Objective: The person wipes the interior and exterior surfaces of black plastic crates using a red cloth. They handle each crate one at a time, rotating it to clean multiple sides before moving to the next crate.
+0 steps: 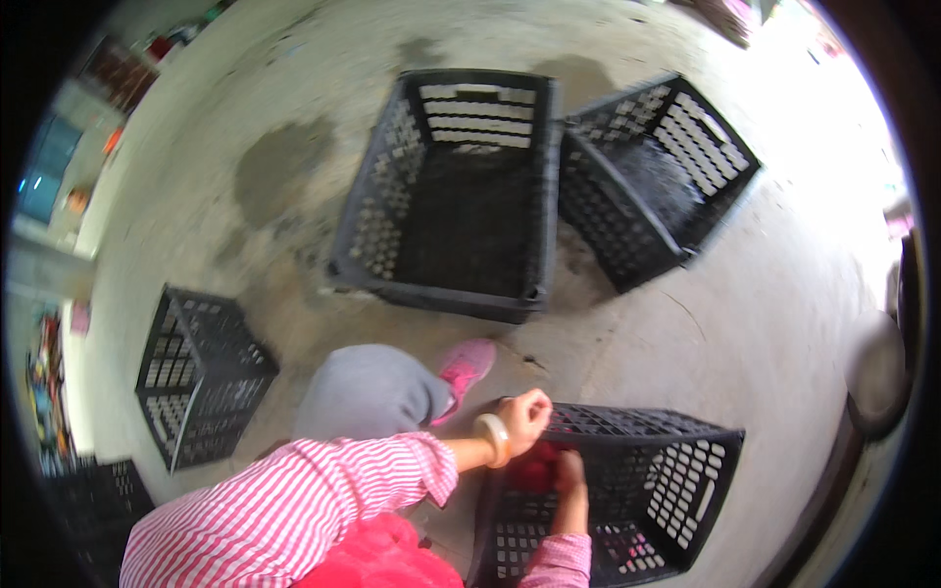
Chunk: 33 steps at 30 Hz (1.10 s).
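A black plastic crate [701, 500] with slotted walls stands right in front of me at the lower right. My left hand [529, 416], with a pale bangle [493, 441] at the wrist, is closed around the crate's upper rim at its far left corner. Reaching down inside the same crate, my right hand [570, 474] is closed against a bunched red cloth [532, 468] at the inner wall. Its fingertips are partly hidden by the hand itself.
Ahead on the concrete floor stand a large black crate [338, 260] and, touching its right side, another tilted-looking crate [627, 230]. A smaller crate [230, 392] stands at the left. Dark damp patches [284, 167] mark the floor. My pink shoe [468, 370] is beside the near crate.
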Available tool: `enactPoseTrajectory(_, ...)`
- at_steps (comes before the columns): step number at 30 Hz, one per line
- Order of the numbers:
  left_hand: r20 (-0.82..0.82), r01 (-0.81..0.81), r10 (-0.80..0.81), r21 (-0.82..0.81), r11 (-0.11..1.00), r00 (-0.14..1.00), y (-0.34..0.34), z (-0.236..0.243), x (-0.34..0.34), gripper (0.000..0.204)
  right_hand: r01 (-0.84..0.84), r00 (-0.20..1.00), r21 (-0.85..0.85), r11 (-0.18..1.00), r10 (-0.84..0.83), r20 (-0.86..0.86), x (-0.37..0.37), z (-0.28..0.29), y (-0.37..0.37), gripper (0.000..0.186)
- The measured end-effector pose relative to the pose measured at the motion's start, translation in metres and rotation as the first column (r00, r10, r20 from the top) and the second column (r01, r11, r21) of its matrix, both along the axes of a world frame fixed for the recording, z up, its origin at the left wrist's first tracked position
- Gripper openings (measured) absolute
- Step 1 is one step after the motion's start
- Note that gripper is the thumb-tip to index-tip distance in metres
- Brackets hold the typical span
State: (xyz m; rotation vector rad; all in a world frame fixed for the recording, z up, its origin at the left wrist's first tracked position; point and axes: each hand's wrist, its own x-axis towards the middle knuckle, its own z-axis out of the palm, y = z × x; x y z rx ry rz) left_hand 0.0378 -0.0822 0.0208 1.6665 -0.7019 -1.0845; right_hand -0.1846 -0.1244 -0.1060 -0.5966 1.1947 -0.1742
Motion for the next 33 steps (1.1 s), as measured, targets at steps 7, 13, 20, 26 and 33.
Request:
enactPoseTrajectory(7, 0.013, -0.008, 0.008, -0.034, 0.999, 1.0, -0.001, 0.007, 0.001, 0.009, 0.36, 0.913, -0.063, 0.931, -0.366, -0.182, -0.115, 0.044, -0.104, 0.035)
enactPoseTrajectory(13, -0.006, 0.029, -0.029, 0.025, 0.999, 1.0, -0.002, 0.011, 0.003, 0.008, 0.458, 0.762, -0.499, 0.736, -0.614, -0.206, -0.144, 0.066, -0.132, 0.035)
enactPoseTrajectory(20, -0.014, 0.013, -0.013, 0.012, 1.0, 1.0, -0.004, 0.008, 0.001, 0.008, 0.066, 0.537, -0.775, 0.628, -0.678, -0.503, -0.155, 0.086, -0.078, 0.035)
enactPoseTrajectory(26, -0.033, 0.004, -0.002, 0.058, 0.998, 0.999, -0.005, 0.009, 0.002, 0.008, -0.35, 0.187, -0.664, 0.661, -0.645, -0.741, -0.152, 0.097, -0.037, 0.035)
enactPoseTrajectory(33, -0.026, 0.004, -0.003, 0.055, 0.998, 1.0, -0.005, 0.008, 0.001, 0.009, -0.547, -0.272, -0.389, 0.741, -0.597, -0.755, -0.175, 0.12, -0.038, 0.036)
